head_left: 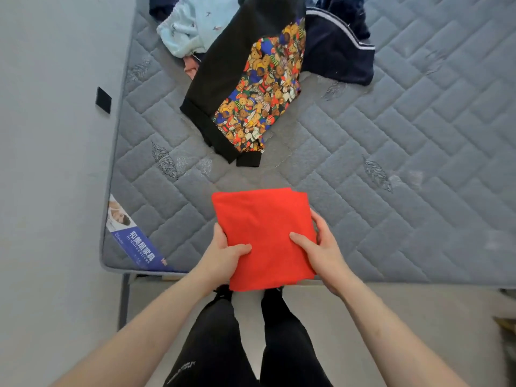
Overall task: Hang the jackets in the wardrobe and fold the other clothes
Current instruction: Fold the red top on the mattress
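A folded red garment point(265, 230) sits at the near edge of the grey quilted mattress point(391, 169), its near part hanging past the edge. My left hand point(226, 254) grips its left side, thumb on top. My right hand point(321, 252) grips its right side, thumb on top and fingers along the edge. Farther back lies a black jacket with a colourful teddy-bear print point(251, 88). Behind it lie a light blue fleece garment point(190, 26) and a navy garment with white stripes point(337, 48).
A grey wall point(55, 135) runs along the mattress's left side, with a small black patch point(103, 99) on it. A blue label point(136, 241) marks the mattress's near left corner. My legs in black trousers point(251, 344) stand on the floor below.
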The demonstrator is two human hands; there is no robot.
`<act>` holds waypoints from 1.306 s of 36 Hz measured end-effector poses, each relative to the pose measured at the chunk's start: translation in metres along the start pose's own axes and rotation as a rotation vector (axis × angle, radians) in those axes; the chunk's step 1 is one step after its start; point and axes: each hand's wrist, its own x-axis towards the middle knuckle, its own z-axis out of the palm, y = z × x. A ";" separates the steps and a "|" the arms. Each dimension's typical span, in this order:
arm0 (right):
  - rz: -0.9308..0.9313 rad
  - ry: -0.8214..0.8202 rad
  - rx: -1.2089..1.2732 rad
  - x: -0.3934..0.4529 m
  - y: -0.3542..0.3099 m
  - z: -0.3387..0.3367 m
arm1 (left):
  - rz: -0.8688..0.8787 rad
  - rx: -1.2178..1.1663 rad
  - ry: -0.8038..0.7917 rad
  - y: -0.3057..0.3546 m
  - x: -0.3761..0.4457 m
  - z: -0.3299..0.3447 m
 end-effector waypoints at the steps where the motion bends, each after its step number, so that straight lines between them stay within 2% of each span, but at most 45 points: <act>1: -0.009 0.023 -0.010 -0.020 -0.006 -0.006 | -0.004 0.019 -0.039 0.004 -0.015 0.006; 11: -0.101 0.373 0.097 -0.192 -0.040 -0.026 | 0.221 0.250 -0.376 0.057 -0.105 0.034; 19: -0.203 0.624 0.312 -0.282 -0.024 -0.001 | 0.545 0.405 -0.557 0.078 -0.169 0.034; 25: -0.291 0.751 0.422 -0.346 -0.011 -0.007 | 0.652 0.572 -0.738 0.087 -0.215 0.063; 34: -0.427 0.999 0.574 -0.448 0.019 -0.059 | 0.743 0.692 -0.903 0.072 -0.298 0.168; 47: -0.521 1.250 0.702 -0.605 0.105 -0.167 | 0.819 0.814 -1.192 -0.012 -0.428 0.356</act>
